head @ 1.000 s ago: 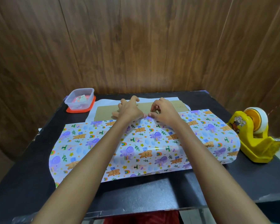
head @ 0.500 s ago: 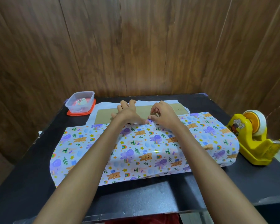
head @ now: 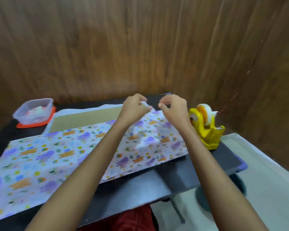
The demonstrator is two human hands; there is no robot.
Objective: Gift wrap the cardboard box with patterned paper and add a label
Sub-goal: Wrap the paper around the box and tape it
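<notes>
The patterned paper (head: 70, 152) lies spread over the flat cardboard box (head: 85, 118), whose bare brown strip shows along the far side. My left hand (head: 134, 109) is raised over the paper's far right part and pinches its lifted white edge. Just to its right, my right hand (head: 173, 109) hovers with fingers curled and thumb and forefinger close together. Motion blur hides whether those fingers hold anything. Both forearms reach across the paper from the near side.
A yellow tape dispenser (head: 205, 125) stands just right of my right hand, near the black table's (head: 137, 189) right edge. A clear plastic container (head: 34, 110) on an orange lid sits at the far left. Wooden panels close in the back and right.
Both hands left the middle of the box and moved right towards the tape dispenser, rising off the surface. The paper's far edge is now lifted. The view swung right and blurred.
</notes>
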